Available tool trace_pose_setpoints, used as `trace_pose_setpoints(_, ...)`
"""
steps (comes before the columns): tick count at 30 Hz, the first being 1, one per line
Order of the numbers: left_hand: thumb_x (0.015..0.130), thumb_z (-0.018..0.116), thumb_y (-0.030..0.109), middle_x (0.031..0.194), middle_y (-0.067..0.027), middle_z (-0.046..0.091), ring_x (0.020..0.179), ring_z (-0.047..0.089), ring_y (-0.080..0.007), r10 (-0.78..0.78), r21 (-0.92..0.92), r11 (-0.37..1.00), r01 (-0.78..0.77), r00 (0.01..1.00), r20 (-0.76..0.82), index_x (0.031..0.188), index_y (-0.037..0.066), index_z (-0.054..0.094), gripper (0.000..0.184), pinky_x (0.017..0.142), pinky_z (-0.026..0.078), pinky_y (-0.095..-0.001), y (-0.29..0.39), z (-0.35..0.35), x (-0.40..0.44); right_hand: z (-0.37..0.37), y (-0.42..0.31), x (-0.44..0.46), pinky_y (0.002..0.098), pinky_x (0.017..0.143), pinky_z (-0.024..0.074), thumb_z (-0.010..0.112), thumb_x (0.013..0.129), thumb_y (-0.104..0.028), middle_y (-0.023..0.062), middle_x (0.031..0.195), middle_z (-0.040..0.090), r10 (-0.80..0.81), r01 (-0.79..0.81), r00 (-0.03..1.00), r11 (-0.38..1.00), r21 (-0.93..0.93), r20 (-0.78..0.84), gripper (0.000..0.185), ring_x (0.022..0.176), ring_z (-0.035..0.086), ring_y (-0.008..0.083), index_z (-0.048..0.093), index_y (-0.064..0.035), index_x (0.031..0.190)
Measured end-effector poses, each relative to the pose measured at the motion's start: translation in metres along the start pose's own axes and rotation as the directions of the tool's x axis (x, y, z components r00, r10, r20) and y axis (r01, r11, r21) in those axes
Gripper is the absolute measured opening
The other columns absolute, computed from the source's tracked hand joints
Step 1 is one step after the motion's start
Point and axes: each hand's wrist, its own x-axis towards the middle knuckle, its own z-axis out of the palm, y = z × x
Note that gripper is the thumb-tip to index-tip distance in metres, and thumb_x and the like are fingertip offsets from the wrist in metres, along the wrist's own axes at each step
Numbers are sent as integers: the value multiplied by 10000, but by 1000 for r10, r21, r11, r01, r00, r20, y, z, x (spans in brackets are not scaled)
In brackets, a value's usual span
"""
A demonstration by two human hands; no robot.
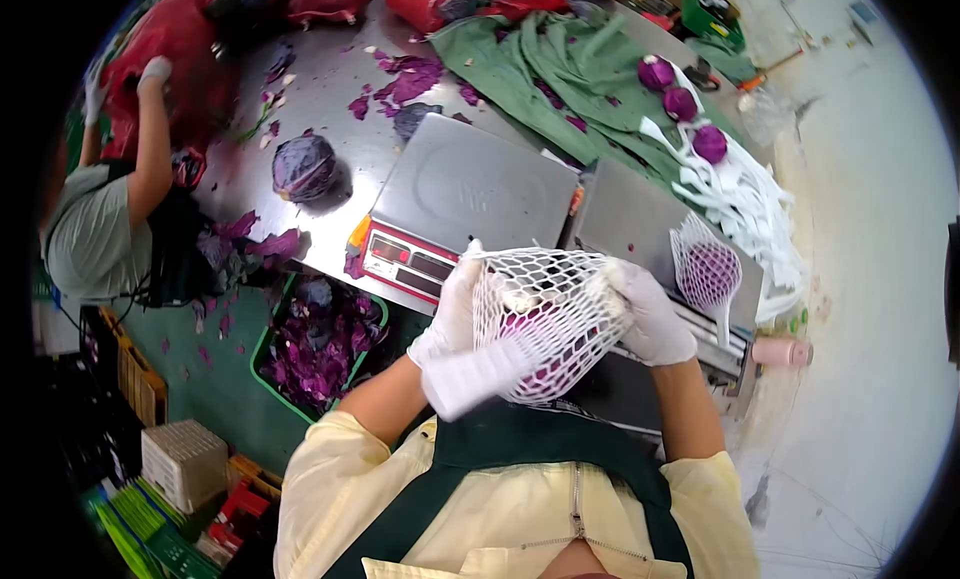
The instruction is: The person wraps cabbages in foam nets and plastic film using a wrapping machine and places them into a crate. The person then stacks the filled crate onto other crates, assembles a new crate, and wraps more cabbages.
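Observation:
In front of my chest, both gloved hands hold a white foam net sleeve [560, 269] stretched wide. A purple cabbage [540, 377] shows through the mesh in its lower part. My left hand [455, 314] grips the net's left edge, while my right hand [645, 314] has its fingers closed on the right side. A white tail of the sleeve [478, 377], blurred, hangs below my left hand. Just beyond my hands lies a digital scale [480, 184] with a lit red display. To the right, another netted cabbage [708, 271] rests on a metal surface.
A whole cabbage [304, 168] sits on the metal table [345, 99] among loose leaves. Three trimmed cabbages [680, 104] lie near white net sleeves [745, 199] and a green cloth [560, 74]. A green-rimmed crate [320, 349] holds scraps. At left, another person handles a red sack [165, 39].

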Motion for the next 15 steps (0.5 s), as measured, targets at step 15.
trace_pose_setpoints(15, 885, 490, 229, 801, -142, 643, 685, 624, -258, 319, 494, 858, -140, 899, -299, 842, 13, 585, 239, 670, 548, -373, -183, 59, 41, -242, -142, -117, 380, 959, 446, 726, 697, -471, 220, 1271, 487, -545, -133, 796, 268, -954, -264, 817, 1136, 539, 337, 418, -149, 1382)
